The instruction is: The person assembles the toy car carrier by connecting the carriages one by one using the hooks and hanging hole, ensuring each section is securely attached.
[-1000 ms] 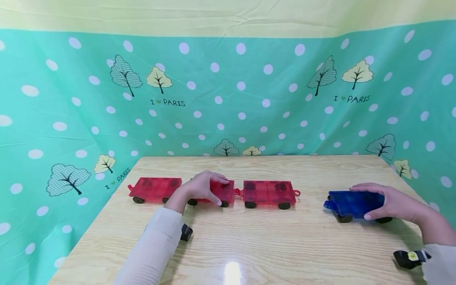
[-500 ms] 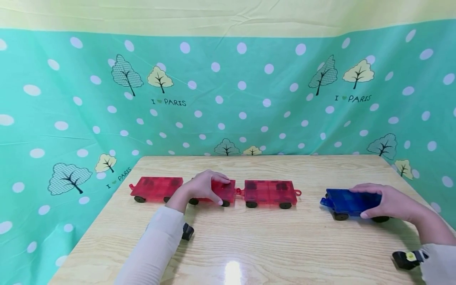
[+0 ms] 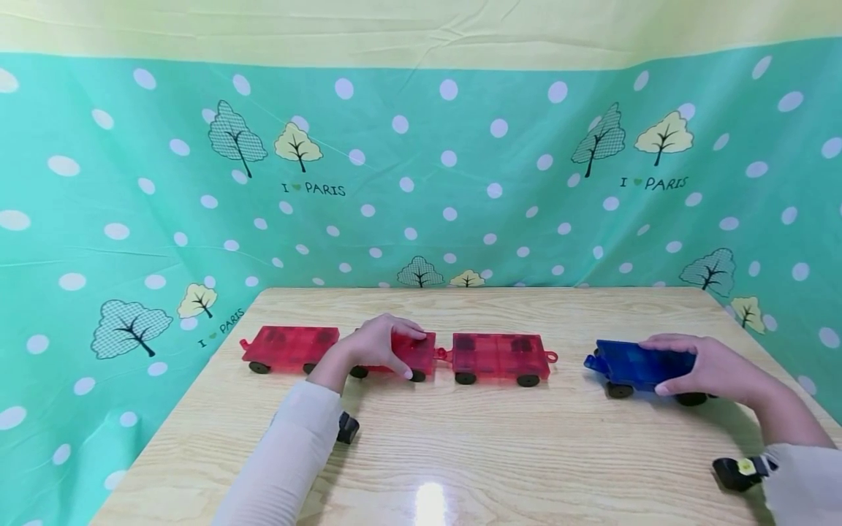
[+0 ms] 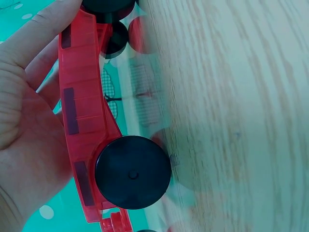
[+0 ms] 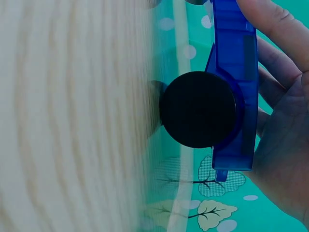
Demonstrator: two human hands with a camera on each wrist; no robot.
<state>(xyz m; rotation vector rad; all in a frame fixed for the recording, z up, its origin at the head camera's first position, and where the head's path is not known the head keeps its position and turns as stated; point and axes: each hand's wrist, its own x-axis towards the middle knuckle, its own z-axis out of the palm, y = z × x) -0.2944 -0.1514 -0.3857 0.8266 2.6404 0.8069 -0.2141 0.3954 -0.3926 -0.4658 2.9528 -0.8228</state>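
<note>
Three red toy train cars with black wheels stand in a row. My left hand (image 3: pixel 378 347) grips the middle red car (image 3: pixel 421 352) from above, thumb on its near side. To its right is another red car (image 3: pixel 498 356), joined to it by a hook and ring; a third red car (image 3: pixel 292 347) stands to the left, its link behind my wrist. My right hand (image 3: pixel 713 369) grips a blue toy train car (image 3: pixel 631 365) across its top. The blue car's left coupling (image 3: pixel 595 363) is apart from the ring (image 3: pixel 552 356) on the right red car.
All the cars are on a light wood table (image 3: pixel 500 453). A green polka-dot cloth (image 3: pixel 421 183) with printed trees hangs behind and beside it. Black wrist cameras (image 3: pixel 347 428) sit under both wrists.
My right hand has moved the blue car left and slightly back, closer to the red cars. My left hand has kept its hold on the middle red car without visibly moving it.
</note>
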